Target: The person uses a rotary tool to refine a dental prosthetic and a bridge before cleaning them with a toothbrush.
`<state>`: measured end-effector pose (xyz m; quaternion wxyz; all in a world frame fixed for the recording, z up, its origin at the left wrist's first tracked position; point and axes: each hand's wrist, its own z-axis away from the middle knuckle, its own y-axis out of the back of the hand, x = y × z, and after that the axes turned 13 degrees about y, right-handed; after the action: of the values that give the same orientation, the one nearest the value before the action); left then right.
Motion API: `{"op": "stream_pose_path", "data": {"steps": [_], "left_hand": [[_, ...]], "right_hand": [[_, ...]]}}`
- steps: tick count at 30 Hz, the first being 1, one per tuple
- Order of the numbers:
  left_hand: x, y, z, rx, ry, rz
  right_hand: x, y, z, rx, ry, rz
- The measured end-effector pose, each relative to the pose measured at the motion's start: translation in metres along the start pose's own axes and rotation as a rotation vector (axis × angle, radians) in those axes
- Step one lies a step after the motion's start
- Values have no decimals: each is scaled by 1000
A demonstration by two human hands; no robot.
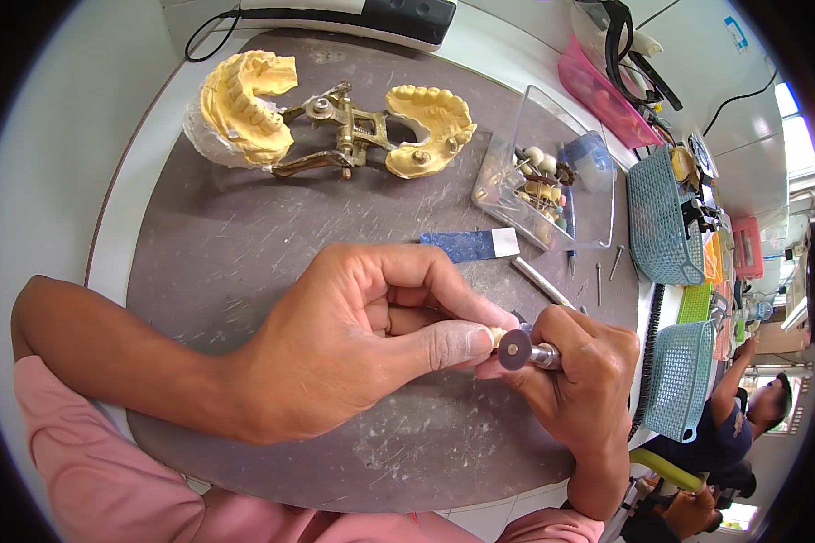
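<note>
My left hand (362, 348) pinches a small cream-coloured, tooth-like piece (498, 335) between thumb and fingertips, most of it hidden by the fingers. In my right hand (589, 371) is a metal rotary handpiece (545, 356), gripped like a pen. Its dark round cutting disc (515, 349) sits beside the piece; whether they touch I cannot tell. Dust whitens my left thumb. Beyond the hands, a brass-coloured articulator (346, 136) lies opened out, with a yellow dental cast (244, 109) on its left end and another yellow cast (433, 122) on its right.
Behind my hands lie a blue strip (460, 245) with a white end and a metal rod (541, 281). A clear plastic box (598, 231) holds burs and polishing tips. Blue baskets (666, 226) line the right side. Another person (729, 421) is at far right.
</note>
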<state>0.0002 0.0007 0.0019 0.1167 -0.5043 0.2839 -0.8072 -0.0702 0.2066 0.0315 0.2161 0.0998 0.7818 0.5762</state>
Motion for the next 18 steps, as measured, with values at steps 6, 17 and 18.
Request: {"op": "stream_pose_path", "data": {"steps": [6,17,18], "left_hand": [[0,0,0,-5,-9,-15],[0,0,-1,-16,-15,12],[0,0,-1,-11,-11,8]], "right_hand": [[0,0,0,-3,0,1],[1,0,1,4,5,3],[1,0,1,2,6,3]]}}
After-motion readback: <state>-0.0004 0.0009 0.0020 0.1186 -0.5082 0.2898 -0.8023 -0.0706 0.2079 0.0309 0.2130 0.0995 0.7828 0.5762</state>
